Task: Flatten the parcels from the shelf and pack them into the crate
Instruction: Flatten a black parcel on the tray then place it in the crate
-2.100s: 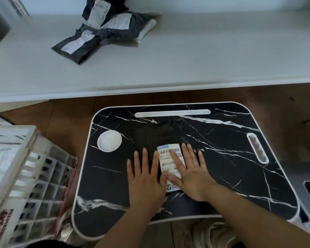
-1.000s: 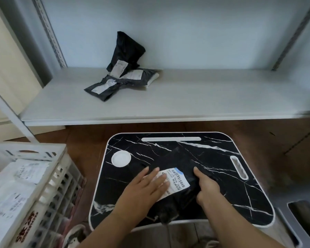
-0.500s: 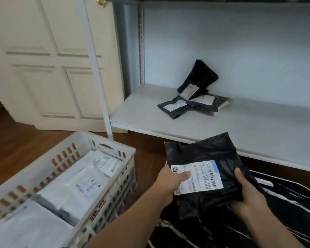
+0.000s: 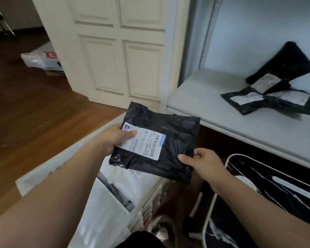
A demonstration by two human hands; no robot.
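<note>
A flat black parcel (image 4: 175,140) with a white barcode label hangs in the air over the white crate (image 4: 64,163). My left hand (image 4: 115,138) grips its left edge, thumb on the label. My right hand (image 4: 202,161) pinches its lower right corner. White parcels (image 4: 115,199) lie inside the crate below. Three more black parcels (image 4: 276,90) sit in a loose pile on the white shelf (image 4: 213,104) at the right.
The black marble-patterned lap table (image 4: 276,194) stands at the lower right, below the shelf edge. A cream panelled door (image 4: 120,51) is behind the crate. Wooden floor (image 4: 29,113) extends left, with a white bag (image 4: 41,59) lying on it at the far left.
Both hands lifted the black parcel off the lap table and carried it left, so it now hangs over the crate. My view swung left with it.
</note>
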